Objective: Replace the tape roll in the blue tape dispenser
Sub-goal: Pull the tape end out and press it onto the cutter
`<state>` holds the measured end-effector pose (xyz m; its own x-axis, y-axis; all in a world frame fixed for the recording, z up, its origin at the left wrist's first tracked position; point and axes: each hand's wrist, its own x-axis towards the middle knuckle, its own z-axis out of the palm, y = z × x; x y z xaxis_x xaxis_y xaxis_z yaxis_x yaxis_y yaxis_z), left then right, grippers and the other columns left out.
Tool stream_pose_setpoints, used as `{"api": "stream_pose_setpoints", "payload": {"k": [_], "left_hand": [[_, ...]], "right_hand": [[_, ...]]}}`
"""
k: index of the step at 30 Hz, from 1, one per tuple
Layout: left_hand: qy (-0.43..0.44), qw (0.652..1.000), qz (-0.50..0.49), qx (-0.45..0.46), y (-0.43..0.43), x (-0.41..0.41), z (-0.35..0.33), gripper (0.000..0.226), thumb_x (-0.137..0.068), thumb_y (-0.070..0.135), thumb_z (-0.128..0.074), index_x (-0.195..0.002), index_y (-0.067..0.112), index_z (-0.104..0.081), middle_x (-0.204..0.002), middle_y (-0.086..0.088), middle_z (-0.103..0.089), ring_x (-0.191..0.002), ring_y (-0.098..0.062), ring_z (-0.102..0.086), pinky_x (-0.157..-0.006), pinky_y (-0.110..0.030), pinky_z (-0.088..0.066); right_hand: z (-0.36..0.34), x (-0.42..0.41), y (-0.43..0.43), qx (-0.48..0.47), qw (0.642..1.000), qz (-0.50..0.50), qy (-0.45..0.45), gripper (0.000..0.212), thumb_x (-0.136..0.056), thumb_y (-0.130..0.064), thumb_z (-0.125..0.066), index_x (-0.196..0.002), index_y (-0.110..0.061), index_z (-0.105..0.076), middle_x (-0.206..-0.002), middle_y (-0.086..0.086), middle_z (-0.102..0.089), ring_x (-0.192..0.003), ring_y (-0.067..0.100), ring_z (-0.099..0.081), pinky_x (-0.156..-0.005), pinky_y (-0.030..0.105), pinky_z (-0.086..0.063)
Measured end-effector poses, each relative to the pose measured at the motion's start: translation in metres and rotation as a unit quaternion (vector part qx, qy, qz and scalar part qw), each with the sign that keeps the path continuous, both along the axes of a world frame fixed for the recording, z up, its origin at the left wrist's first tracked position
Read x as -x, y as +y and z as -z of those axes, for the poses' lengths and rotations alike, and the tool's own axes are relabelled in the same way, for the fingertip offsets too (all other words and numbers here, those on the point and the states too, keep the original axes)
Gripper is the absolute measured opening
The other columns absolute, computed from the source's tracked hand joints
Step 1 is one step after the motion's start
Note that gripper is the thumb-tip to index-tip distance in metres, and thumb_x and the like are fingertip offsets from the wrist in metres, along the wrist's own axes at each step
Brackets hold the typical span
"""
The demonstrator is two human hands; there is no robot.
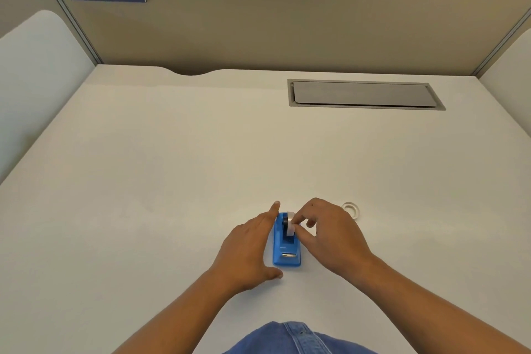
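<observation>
The blue tape dispenser [286, 250] stands on the white desk [172, 167], cutter end toward me. A white tape roll [290, 226] sits upright in its cradle on a dark hub. My right hand [327, 234] pinches the roll's right side with thumb and fingertips. My left hand [248, 250] lies flat against the dispenser's left side, fingers stretched along it, thumb on the desk. A second, thin whitish roll [351, 208] lies flat on the desk just beyond my right hand.
A grey cable hatch [365, 94] is set into the desk at the back right. Beige partition walls [287, 26] enclose the desk, with a sign reading 383 at the upper left.
</observation>
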<state>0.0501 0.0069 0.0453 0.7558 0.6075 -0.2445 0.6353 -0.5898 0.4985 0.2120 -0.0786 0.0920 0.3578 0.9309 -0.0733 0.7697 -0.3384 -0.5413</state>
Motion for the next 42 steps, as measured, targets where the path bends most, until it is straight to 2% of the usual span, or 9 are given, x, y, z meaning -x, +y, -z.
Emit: {"api": "stream_pose_setpoints", "payload": {"k": [6, 11, 17, 19, 26, 30, 34, 42], "left_hand": [[-0.038, 0.999, 0.003, -0.008, 0.002, -0.005, 0.004, 0.117, -0.07, 0.05, -0.077, -0.147, 0.045, 0.011, -0.153, 0.018, -0.037, -0.126, -0.017, -0.051, -0.103, -0.033, -0.043], [-0.045, 0.998, -0.028, -0.017, 0.008, -0.012, 0.005, 0.111, -0.071, 0.049, -0.076, -0.149, 0.039, 0.002, -0.151, 0.018, -0.04, -0.115, -0.018, -0.058, -0.095, -0.031, -0.046], [-0.048, 0.998, -0.032, -0.022, 0.018, -0.02, 0.003, 0.108, -0.07, 0.051, -0.075, -0.15, 0.036, -0.003, -0.152, 0.023, -0.036, -0.117, -0.016, -0.059, -0.094, -0.031, -0.046], [-0.045, 0.998, -0.032, -0.03, 0.019, -0.02, 0.003, 0.108, -0.069, 0.054, -0.074, -0.15, 0.036, -0.005, -0.152, 0.022, -0.036, -0.119, -0.015, -0.058, -0.095, -0.03, -0.045], [-0.03, 0.998, -0.035, -0.03, 0.018, -0.022, 0.004, 0.108, -0.067, 0.059, -0.074, -0.149, 0.034, -0.009, -0.153, 0.015, -0.039, -0.12, -0.017, -0.058, -0.098, -0.034, -0.045], [-0.03, 0.998, -0.042, -0.032, 0.017, -0.022, 0.003, 0.104, -0.068, 0.057, -0.074, -0.149, 0.034, -0.013, -0.15, 0.012, -0.044, -0.117, -0.018, -0.059, -0.096, -0.033, -0.047], [-0.043, 0.998, -0.043, -0.025, 0.016, -0.023, 0.001, 0.094, -0.068, 0.049, -0.077, -0.143, 0.033, -0.022, -0.141, 0.009, -0.053, -0.111, -0.018, -0.062, -0.089, -0.032, -0.05], [-0.051, 0.997, -0.052, -0.011, 0.014, -0.024, 0.002, 0.092, -0.066, 0.047, -0.078, -0.14, 0.034, -0.025, -0.139, 0.01, -0.054, -0.108, -0.019, -0.063, -0.088, -0.032, -0.05]], "right_hand": [[-0.003, 0.0, 0.001, -0.002, 1.0, -0.005, -0.004, 0.007, -0.087, -0.035, -0.064, -0.089, -0.034, -0.071, -0.09, -0.011, -0.064, -0.082, 0.007, -0.058, -0.071, 0.029, -0.052], [-0.005, 0.002, -0.002, 0.007, 0.999, -0.029, -0.042, 0.012, -0.089, -0.032, -0.06, -0.094, -0.032, -0.071, -0.093, -0.01, -0.063, -0.084, 0.009, -0.056, -0.072, 0.031, -0.051], [0.003, 0.007, -0.012, 0.013, 0.995, -0.056, -0.08, 0.018, -0.093, -0.034, -0.053, -0.101, -0.032, -0.07, -0.098, -0.01, -0.062, -0.087, 0.009, -0.055, -0.07, 0.03, -0.051], [0.008, 0.011, -0.017, -0.008, 0.994, -0.065, -0.086, 0.018, -0.093, -0.034, -0.054, -0.101, -0.031, -0.07, -0.096, -0.01, -0.063, -0.085, 0.01, -0.056, -0.065, 0.025, -0.047], [0.027, 0.018, -0.032, -0.042, 0.986, -0.083, -0.136, 0.007, -0.079, -0.029, -0.076, -0.085, -0.028, -0.073, -0.077, -0.009, -0.065, -0.063, 0.009, -0.059, -0.048, 0.017, -0.038], [0.042, 0.016, -0.036, -0.053, 0.985, -0.084, -0.144, 0.008, -0.078, -0.027, -0.077, -0.084, -0.027, -0.072, -0.074, -0.007, -0.063, -0.061, 0.011, -0.057, -0.044, 0.024, -0.047], [0.052, 0.015, -0.035, -0.068, 0.984, -0.081, -0.146, 0.009, -0.075, -0.025, -0.079, -0.081, -0.023, -0.073, -0.069, -0.005, -0.063, -0.055, 0.011, -0.056, -0.042, 0.022, -0.045], [0.069, 0.013, -0.028, -0.117, 0.97, -0.098, -0.187, 0.014, -0.069, -0.022, -0.083, -0.07, -0.017, -0.071, -0.057, -0.001, -0.064, -0.044, 0.013, -0.055, -0.04, 0.022, -0.045]]}}
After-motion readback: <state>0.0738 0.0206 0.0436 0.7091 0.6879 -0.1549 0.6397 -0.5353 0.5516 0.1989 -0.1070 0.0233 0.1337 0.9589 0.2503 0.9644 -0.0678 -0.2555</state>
